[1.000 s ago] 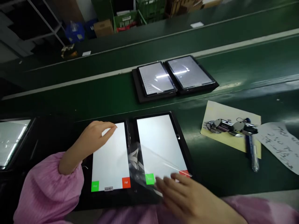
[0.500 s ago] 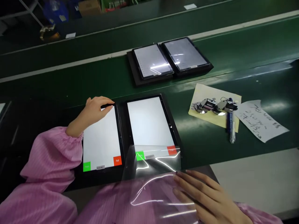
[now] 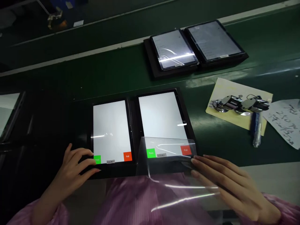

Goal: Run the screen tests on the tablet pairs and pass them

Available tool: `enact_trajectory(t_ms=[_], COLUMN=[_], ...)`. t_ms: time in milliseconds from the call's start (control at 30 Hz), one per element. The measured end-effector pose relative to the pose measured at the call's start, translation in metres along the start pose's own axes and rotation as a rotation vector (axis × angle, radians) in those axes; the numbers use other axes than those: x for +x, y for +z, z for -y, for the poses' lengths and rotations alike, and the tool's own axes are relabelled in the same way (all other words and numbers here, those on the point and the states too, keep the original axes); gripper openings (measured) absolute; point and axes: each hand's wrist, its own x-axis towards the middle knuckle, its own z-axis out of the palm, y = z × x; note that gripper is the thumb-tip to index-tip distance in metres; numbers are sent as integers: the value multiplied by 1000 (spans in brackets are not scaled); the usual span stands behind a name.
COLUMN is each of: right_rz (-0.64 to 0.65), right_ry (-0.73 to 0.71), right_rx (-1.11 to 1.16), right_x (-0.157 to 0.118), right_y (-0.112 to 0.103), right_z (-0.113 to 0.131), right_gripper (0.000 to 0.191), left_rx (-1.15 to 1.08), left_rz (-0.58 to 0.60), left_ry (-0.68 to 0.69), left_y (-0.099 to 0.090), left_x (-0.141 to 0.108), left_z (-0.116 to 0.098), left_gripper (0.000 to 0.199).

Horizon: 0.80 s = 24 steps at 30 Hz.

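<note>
Snugly in a black tray (image 3: 181,101), two tablets (image 3: 111,131); right hand (image 3: 229,184) pinching film (image 3: 167,156), left hand (image 3: 70,165) curled, empty.

Left grip (image 3: 71,165) down from the top edge of the left tablet (image 3: 111,131) to that tablet's bottom edge, fingertips (image 3: 90,152) now just beside its green button (image 3: 97,159) rather than high on the screen. Clear plastic film (image 3: 166,153) no longer bunched and slanting across the right tablet (image 3: 161,115), but spread smoother over the screen's lower end, across the green Pass button (image 3: 151,152) and red Fail button (image 3: 185,150), ahead of the right grip (image 3: 229,184). Right grip farther up than a moment ago, off the film's bottom edge and at its right edge, fingers (image 3: 211,165) near the tablet's lower right corner.
</note>
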Motion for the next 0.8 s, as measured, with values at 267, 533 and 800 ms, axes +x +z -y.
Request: enact_trajectory(t_ms=[267, 533, 800], right_rz=[-10, 206, 255], right_ry=[271, 16, 204], right_rx=[-324, -257, -173], right_x=[83, 175, 203], right_y=[13, 91, 83], right_z=[-28, -64, -163], right_gripper=[69, 53, 61], left_rx=[28, 51, -46], left_rz=[-172, -746, -798], left_ry=[150, -160, -230], left_y=[-3, -47, -65], left_x=[27, 159, 158], left_z=[-8, 55, 69], left_gripper=[9, 18, 16])
